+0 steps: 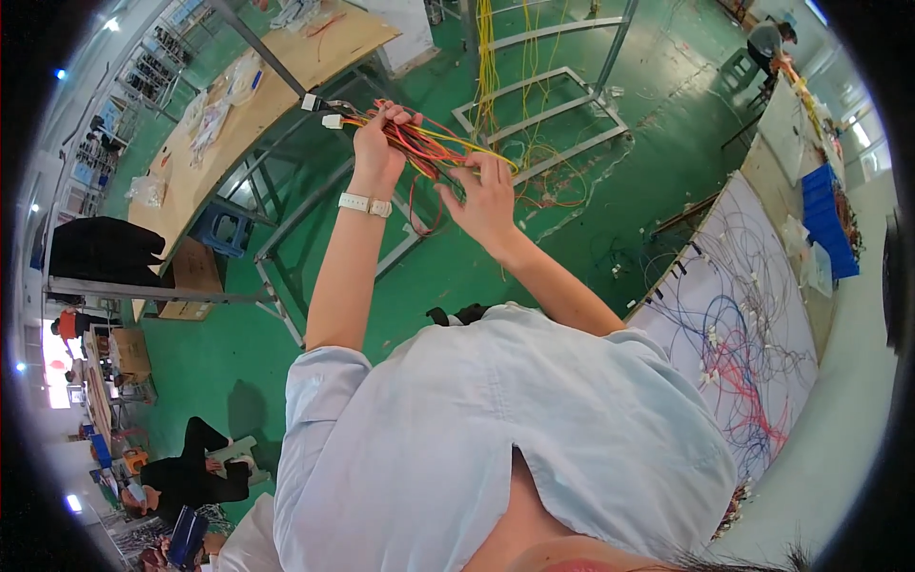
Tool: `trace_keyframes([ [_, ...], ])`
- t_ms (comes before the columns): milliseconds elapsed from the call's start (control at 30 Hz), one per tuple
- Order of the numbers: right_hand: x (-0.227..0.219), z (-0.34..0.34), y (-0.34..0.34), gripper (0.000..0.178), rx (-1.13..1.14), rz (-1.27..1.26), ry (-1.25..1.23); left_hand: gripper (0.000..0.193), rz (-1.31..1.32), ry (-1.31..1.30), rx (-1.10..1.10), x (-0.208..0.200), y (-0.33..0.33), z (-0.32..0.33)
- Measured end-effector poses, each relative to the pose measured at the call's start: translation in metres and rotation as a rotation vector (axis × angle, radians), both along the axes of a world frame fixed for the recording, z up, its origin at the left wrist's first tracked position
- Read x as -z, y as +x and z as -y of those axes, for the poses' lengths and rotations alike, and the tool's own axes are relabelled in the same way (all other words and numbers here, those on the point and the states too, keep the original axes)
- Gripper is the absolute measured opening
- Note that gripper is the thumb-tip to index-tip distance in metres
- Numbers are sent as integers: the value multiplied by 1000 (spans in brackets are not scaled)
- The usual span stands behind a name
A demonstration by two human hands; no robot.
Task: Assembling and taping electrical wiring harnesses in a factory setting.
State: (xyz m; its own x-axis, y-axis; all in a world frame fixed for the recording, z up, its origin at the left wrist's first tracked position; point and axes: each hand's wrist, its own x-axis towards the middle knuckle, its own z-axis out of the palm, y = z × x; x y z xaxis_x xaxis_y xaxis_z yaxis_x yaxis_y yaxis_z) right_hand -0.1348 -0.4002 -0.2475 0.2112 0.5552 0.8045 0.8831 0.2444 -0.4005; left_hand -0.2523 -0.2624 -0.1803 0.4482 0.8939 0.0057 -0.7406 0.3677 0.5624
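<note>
A bundle of red, yellow and dark wires is held up in front of me, running from upper left to lower right. My left hand, with a white watch on its wrist, is closed around the bundle near its connector end. A white plug connector and another white connector on dark leads stick out to the left of that hand. Farther along, my right hand has its fingers bent at the wires, thumb below them. Loose wire ends trail past it, and one red loop hangs beneath.
A metal frame draped with yellow wires stands ahead. On the left is a wooden-topped table with plastic bags. A white board with tangled wires and a blue bin are at right. Other people sit lower left and far upper right.
</note>
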Motion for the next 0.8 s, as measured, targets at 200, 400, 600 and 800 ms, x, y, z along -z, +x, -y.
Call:
trace_keyframes([
  [200,16,-15,-1,19,-62,-83,-42,9,8,-22,2,9,-1,-14],
  [400,5,-11,45,19,-677,-1007,-466,13,-105,18,8,23,-9,-20],
  [600,-70,16,28,16,-1263,-1718,-475,12,-289,424,-275,30,17,7],
  [800,-37,11,7,19,-1027,-1062,-584,6,-45,163,2,3,20,14],
])
